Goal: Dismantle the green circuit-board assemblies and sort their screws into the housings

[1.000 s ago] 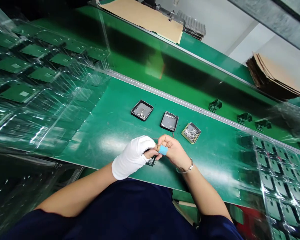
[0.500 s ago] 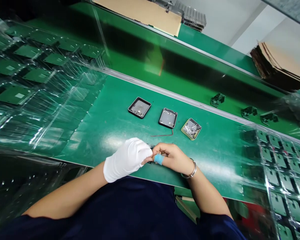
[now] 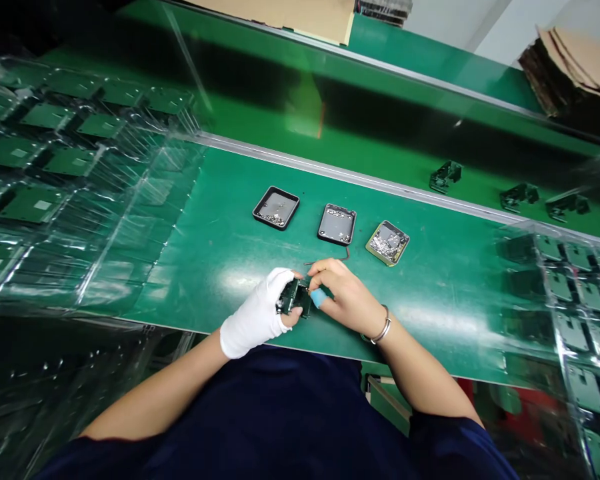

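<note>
A small dark green circuit board assembly (image 3: 294, 297) is held over the green table near its front edge. My left hand (image 3: 260, 310), in a white glove with bare fingertips, grips it between thumb and fingers. My right hand (image 3: 341, 293), with blue tape round a finger, is pinched at the assembly's right side; anything small between its fingertips is hidden. Beyond them stand a black tray (image 3: 277, 207) and a second tray (image 3: 337, 224), both with small metal parts, and a square container of silvery parts (image 3: 387, 243). Part of an L-shaped hex key (image 3: 347, 254) shows behind my right hand.
Clear plastic trays with green boards (image 3: 45, 115) cover the left side; more compartment trays (image 3: 585, 340) stand at the right. Several dark assemblies (image 3: 445, 177) sit behind the metal rail (image 3: 300, 162). Cardboard sheets (image 3: 580, 63) are stacked on the upper shelf.
My hands have parted slightly and the green assembly now shows between them. My right fingers have moved up, partly covering the hex key. The camera view has shifted a little.
</note>
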Available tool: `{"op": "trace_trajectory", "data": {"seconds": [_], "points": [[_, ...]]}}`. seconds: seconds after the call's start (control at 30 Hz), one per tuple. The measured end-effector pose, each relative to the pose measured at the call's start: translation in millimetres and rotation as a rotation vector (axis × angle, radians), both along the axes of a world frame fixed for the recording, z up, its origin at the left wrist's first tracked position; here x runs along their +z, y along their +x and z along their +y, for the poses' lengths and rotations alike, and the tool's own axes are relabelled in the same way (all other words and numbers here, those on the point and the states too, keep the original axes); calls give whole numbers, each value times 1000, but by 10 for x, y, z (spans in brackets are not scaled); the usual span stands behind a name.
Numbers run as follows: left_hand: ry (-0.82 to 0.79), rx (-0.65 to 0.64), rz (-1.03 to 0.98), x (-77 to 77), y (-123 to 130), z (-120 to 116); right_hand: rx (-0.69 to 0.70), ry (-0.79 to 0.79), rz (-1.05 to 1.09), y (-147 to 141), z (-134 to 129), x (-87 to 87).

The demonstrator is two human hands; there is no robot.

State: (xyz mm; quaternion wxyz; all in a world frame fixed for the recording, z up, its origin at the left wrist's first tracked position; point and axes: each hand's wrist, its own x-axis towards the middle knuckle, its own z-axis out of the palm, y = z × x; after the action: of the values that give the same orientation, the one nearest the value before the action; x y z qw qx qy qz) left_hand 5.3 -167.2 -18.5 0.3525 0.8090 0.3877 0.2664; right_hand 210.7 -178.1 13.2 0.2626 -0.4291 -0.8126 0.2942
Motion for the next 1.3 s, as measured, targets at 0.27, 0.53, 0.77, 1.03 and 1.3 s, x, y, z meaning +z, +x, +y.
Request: {"op": "trace_trajectory", "data": {"seconds": [0.27,0.53,0.77,1.03,1.3], "points": [[222,51,43,32,17,-32,-16,55,-102,-26,-38,-21],[360,40,181,123,49,-48,-16,69,-189,-70,-77,-79],[89,-68,160,257,-28,18,36,48,-231,-69,-96,-31],[17,-55,61,180,-91,-12,-171,-112,-57,-126,-75,-38],[172,-113,454,531,2,149,-127,-17,-75,-194,-131,-53]]}}
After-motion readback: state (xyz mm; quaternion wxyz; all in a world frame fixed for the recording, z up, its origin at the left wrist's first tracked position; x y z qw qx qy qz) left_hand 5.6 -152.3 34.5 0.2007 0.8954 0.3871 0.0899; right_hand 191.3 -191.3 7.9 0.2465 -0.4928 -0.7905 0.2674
